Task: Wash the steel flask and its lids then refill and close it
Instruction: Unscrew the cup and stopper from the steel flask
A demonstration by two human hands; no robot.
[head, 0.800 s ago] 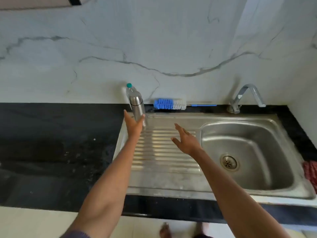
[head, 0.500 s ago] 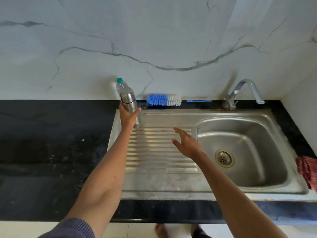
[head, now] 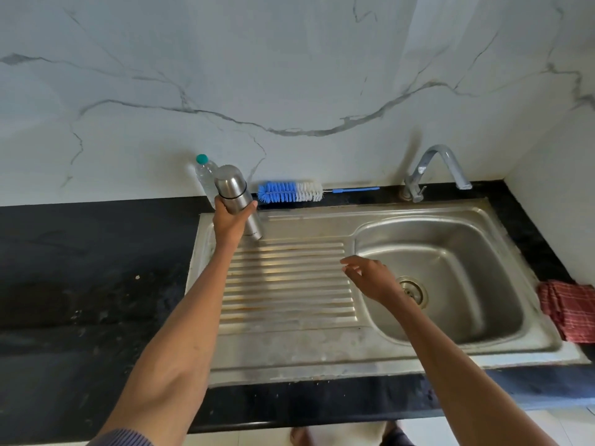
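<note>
Left hand (head: 230, 222) clamped round the flask (head: 236, 197), lid on, tilted over the drainboard (head: 289, 284) at eleven o'clock. Right hand (head: 370, 278) hovering at the basin (head: 467, 252) edge, fingers loosely apart, holding nothing.

Left hand (head: 232, 222) gripping, arm outstretched, right hand (head: 373, 278) hovering, fingers relaxed

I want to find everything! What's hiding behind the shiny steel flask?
A clear plastic bottle with a teal cap stands behind the steel flask, which the left hand grips. The flask covers the bottle's lower right side.
</note>
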